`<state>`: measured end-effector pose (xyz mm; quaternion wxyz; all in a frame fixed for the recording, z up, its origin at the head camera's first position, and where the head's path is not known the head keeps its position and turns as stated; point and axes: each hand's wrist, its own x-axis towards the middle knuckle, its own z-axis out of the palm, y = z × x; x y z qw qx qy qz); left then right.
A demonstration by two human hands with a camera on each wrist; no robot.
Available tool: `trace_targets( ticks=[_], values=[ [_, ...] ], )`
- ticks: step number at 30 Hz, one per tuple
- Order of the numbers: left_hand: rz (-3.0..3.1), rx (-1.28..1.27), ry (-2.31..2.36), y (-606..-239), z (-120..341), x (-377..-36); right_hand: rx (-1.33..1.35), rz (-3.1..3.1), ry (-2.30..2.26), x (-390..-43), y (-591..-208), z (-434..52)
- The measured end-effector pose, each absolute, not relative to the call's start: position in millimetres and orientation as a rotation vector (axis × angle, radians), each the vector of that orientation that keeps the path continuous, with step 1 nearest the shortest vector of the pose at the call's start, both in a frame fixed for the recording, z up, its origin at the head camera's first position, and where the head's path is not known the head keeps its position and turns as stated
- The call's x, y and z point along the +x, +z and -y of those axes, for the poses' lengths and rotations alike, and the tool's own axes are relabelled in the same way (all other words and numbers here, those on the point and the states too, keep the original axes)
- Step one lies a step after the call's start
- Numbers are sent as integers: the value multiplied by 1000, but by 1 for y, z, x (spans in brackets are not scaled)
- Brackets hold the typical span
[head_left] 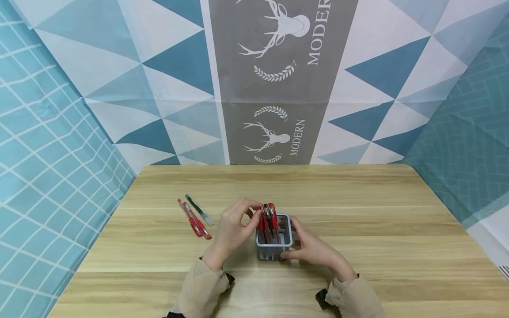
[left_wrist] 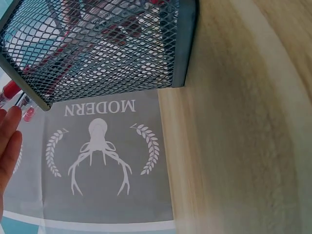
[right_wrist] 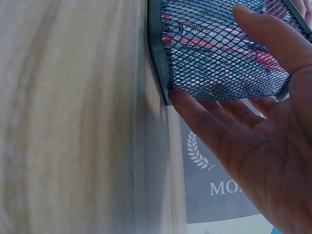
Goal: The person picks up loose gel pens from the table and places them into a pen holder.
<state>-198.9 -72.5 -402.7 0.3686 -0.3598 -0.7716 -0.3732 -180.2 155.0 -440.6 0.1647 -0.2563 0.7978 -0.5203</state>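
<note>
A dark mesh pen holder (head_left: 274,252) with a pale rim stands upright on the table, several red and black pens (head_left: 272,223) leaning in it toward its left side. My left hand (head_left: 233,224) is at the holder's upper left, thumb and forefinger pinching the top of a red pen. Only some fingers (left_wrist: 7,141) of that hand show in the left wrist view, beside the pen tops. From the right, my right hand (head_left: 316,251) grips the holder. In the right wrist view its thumb (right_wrist: 273,36) lies across one mesh side and the other fingers are round the adjoining side.
Left of the holder, two red pens (head_left: 195,219) and a dark pen with a green end (head_left: 199,209) lie on the wooden table (head_left: 358,212). A patterned cloth (head_left: 270,88) hangs behind the table's far edge, with blue cloth (head_left: 47,145) at the left.
</note>
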Motion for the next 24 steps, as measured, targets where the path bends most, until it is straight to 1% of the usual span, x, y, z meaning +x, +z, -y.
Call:
trace_targets(
  ticks=[18, 24],
  values=[
    [2064, -848, -860, -407, 73, -199, -736, -2285, -1470, -180, -439, -154],
    [2105, -858, -794, -406, 73, -199, -727, -2282, -1471, -180, -439, -154]
  ],
)
